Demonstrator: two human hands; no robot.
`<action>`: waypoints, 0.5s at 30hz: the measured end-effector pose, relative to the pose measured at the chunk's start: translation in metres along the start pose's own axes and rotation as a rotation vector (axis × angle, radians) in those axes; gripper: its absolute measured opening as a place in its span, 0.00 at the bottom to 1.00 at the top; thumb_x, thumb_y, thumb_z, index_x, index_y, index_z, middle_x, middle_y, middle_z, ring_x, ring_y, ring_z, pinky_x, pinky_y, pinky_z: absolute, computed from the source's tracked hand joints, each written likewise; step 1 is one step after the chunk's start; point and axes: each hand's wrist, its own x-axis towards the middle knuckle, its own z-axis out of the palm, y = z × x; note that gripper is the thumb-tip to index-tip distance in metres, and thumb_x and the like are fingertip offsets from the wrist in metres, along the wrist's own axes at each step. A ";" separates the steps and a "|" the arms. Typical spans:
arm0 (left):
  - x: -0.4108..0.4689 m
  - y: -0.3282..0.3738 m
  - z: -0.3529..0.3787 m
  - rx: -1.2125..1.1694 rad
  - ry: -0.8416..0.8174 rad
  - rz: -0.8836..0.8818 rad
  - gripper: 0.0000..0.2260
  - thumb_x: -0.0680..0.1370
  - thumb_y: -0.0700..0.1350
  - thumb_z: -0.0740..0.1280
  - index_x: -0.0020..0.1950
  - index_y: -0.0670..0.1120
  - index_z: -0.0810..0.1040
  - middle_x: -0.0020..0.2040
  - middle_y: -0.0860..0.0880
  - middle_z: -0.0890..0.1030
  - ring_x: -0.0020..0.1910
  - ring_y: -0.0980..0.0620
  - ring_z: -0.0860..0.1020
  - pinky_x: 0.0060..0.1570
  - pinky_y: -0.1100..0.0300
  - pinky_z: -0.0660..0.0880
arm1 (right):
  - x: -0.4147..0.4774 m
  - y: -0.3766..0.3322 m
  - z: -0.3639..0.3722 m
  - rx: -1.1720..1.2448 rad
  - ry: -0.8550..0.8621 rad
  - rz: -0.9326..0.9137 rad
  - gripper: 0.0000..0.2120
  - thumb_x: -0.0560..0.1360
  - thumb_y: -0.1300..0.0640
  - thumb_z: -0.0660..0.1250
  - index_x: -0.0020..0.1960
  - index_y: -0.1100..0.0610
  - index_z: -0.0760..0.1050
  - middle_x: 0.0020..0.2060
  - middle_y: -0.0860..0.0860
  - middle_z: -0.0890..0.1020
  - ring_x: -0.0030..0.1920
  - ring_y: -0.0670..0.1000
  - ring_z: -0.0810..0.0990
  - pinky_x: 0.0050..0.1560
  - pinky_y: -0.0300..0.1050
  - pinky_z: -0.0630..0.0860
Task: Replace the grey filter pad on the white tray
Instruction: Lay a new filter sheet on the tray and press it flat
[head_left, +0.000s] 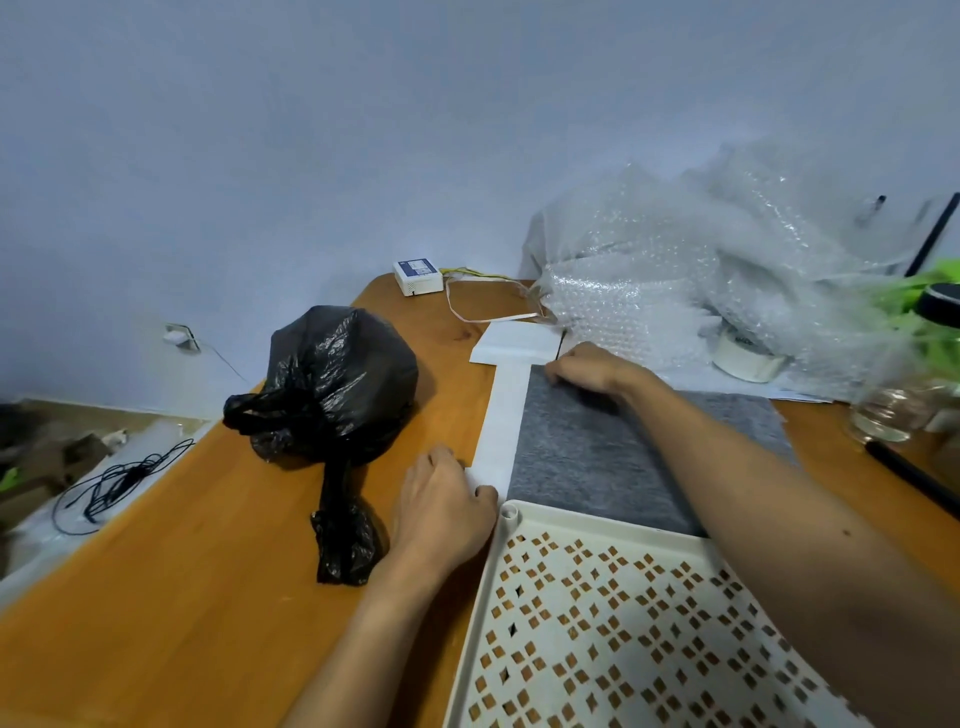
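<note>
Grey filter pad (613, 457) lies flat on tabletop (208, 545) beyond empty white tray (623, 623); right hand (587, 371) pinches far corner, left hand (447, 499) presses white backing sheet (498, 415), likely to peel.

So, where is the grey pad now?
The grey pad lies on the table, just beyond the white tray, right of the black bag.

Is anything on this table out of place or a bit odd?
The grey filter pad is not in the white tray; it lies on white paper just beyond the tray's far edge, with both hands on them. The tray's perforated floor is bare. A tied black bag sits close on the left.
</note>
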 end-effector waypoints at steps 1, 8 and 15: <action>0.002 0.001 -0.001 0.018 -0.010 -0.002 0.25 0.80 0.52 0.65 0.75 0.45 0.64 0.71 0.46 0.71 0.69 0.45 0.69 0.65 0.52 0.68 | 0.001 0.000 -0.003 0.013 0.011 0.017 0.04 0.71 0.60 0.68 0.39 0.55 0.74 0.35 0.52 0.77 0.32 0.49 0.73 0.31 0.40 0.66; 0.022 0.013 -0.009 -0.019 -0.176 -0.057 0.13 0.81 0.53 0.64 0.54 0.44 0.76 0.50 0.47 0.79 0.49 0.47 0.79 0.48 0.50 0.77 | 0.009 0.000 -0.025 0.123 0.030 0.040 0.08 0.61 0.54 0.66 0.40 0.55 0.73 0.34 0.55 0.75 0.31 0.53 0.71 0.30 0.43 0.62; 0.050 0.024 -0.016 -0.192 -0.386 -0.160 0.16 0.79 0.54 0.68 0.59 0.43 0.74 0.49 0.46 0.80 0.46 0.49 0.80 0.50 0.56 0.79 | 0.005 0.003 -0.038 0.193 0.035 -0.006 0.04 0.59 0.55 0.63 0.31 0.52 0.68 0.29 0.52 0.68 0.28 0.52 0.64 0.29 0.45 0.58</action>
